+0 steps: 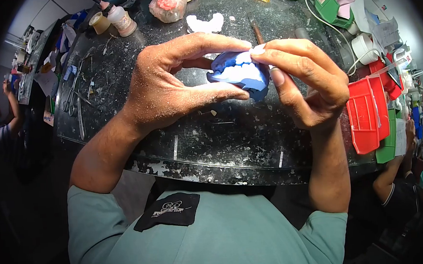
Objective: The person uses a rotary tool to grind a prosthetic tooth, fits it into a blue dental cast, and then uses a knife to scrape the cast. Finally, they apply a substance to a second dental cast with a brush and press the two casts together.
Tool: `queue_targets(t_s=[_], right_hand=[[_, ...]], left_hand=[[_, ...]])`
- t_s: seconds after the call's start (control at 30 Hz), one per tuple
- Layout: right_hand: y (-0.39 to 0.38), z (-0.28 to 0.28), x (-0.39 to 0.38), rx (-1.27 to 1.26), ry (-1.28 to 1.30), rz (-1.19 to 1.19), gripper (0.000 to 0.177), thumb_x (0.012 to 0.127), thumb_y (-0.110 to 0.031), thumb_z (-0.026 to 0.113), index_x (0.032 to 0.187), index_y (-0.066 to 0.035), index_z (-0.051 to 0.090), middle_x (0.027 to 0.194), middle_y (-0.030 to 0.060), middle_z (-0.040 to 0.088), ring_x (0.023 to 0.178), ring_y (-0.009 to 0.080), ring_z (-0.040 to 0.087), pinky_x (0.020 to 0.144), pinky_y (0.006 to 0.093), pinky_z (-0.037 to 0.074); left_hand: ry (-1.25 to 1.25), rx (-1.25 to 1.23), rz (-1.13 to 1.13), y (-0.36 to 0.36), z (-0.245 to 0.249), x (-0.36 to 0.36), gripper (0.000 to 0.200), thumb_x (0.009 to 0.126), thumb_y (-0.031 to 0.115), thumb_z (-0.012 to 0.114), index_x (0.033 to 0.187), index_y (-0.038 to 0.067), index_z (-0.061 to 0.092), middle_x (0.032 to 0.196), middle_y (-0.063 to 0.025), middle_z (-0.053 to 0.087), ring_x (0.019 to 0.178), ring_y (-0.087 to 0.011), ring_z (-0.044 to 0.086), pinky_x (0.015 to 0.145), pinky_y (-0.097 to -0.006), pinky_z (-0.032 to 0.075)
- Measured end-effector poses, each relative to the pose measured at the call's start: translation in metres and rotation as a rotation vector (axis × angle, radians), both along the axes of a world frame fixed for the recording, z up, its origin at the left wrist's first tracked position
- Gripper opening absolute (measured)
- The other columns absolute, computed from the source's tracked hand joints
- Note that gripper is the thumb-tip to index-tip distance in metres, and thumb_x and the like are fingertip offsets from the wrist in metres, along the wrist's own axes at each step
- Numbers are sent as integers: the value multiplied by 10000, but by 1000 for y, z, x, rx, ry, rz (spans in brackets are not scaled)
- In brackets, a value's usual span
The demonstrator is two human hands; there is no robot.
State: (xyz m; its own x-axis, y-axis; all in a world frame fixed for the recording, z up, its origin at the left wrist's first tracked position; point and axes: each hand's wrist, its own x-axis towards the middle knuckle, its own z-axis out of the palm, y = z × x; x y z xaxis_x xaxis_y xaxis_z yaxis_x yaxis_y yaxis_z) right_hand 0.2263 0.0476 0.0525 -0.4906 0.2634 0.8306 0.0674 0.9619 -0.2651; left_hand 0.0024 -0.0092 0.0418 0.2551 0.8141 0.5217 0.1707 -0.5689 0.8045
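A blue dental model with a row of pale teeth is held above the bench, brightly lit. My left hand, dusted with powder, is closed around it, the thumb along the near side and the fingers along the far side. At the model's right end, my right hand is closed in a pinch. Its fingertips meet the upper edge by the teeth; anything between them is too small or hidden to name. Behind the model lies a white horseshoe-shaped piece, and near it a brown-handled tool.
Red bins and a green bin line the right side. At the back left stand a squeeze bottle and a bag with pink material. Metal hand tools lie left on the scuffed black bench. Other people work at both sides.
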Motion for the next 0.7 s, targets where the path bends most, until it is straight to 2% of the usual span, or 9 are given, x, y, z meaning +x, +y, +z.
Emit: queue_targets(t_s=[0.17, 0.23, 0.33, 0.4, 0.43, 0.5, 0.53, 0.63, 0.7], right_hand=[[0, -1, 0, 4, 11, -4, 254, 697, 50, 676, 931, -21, 746, 884, 118, 711, 800, 216, 693, 691, 299, 554], [0, -1, 0, 1, 12, -3, 252, 696, 50, 676, 928, -20, 747, 885, 119, 711, 802, 216, 693, 692, 299, 554], [0, -1, 2, 6, 2, 11, 264, 703, 50, 671, 954, 2, 736, 890, 122, 716, 812, 228, 698, 714, 312, 556], [-2, -2, 5, -114, -16, 69, 307, 822, 18, 628, 1122, 82, 646, 1055, 208, 680, 942, 275, 678, 821, 360, 563], [0, -3, 6, -113, -16, 70, 307, 822, 18, 628, 1122, 82, 646, 1055, 208, 680, 942, 275, 678, 821, 360, 563], [5, -6, 6, -85, 8, 104, 476, 780, -39, 741, 1209, 87, 580, 1146, 219, 643, 1033, 287, 651, 856, 375, 560], [6, -6, 5, -84, 8, 105, 476, 780, -39, 741, 1209, 87, 580, 1146, 219, 643, 1033, 287, 651, 856, 375, 560], [5, -5, 2, -69, -51, 60, 698, 628, -45, 874, 1232, 76, 544, 1174, 224, 628, 1128, 307, 610, 955, 400, 515], [5, -7, 2, -63, -46, 75, 688, 630, -41, 871, 1226, 74, 547, 1179, 224, 627, 1125, 310, 611, 964, 405, 508]], left_hand=[[-5, 0, 2, 0, 1, -1, 485, 687, 101, 867, 1133, 40, 688, 1094, -79, 706, 999, -153, 675, 856, -288, 573], [74, -23, -50, -1, 4, -4, 552, 673, -51, 829, 1185, -28, 623, 1167, -156, 656, 1093, -217, 641, 953, -348, 539], [63, -32, -63, -1, 4, -4, 557, 673, -51, 828, 1188, -31, 616, 1181, -160, 648, 1112, -224, 633, 973, -358, 529], [57, -5, -71, 0, 2, -6, 570, 676, -59, 819, 1202, -33, 601, 1197, -167, 637, 1131, -233, 623, 990, -366, 519], [51, 21, -81, 1, 0, -6, 583, 679, -67, 811, 1216, -35, 587, 1213, -174, 626, 1151, -242, 613, 1006, -374, 508], [21, 67, -107, 3, -1, -8, 589, 686, -82, 794, 1229, -37, 570, 1240, -188, 605, 1175, -257, 597, 1023, -383, 495], [-9, 112, -134, 5, -2, -8, 595, 694, -98, 777, 1242, -40, 552, 1267, -203, 583, 1199, -272, 581, 1041, -393, 482], [10, 279, -192, 13, -3, -7, 602, 703, -121, 750, 1254, -38, 524, 1298, -223, 548, 1229, -294, 556, 1059, -402, 466], [12, 281, -197, 13, -3, -7, 603, 704, -122, 748, 1255, -35, 518, 1301, -227, 540, 1237, -298, 549, 1064, -404, 461]])
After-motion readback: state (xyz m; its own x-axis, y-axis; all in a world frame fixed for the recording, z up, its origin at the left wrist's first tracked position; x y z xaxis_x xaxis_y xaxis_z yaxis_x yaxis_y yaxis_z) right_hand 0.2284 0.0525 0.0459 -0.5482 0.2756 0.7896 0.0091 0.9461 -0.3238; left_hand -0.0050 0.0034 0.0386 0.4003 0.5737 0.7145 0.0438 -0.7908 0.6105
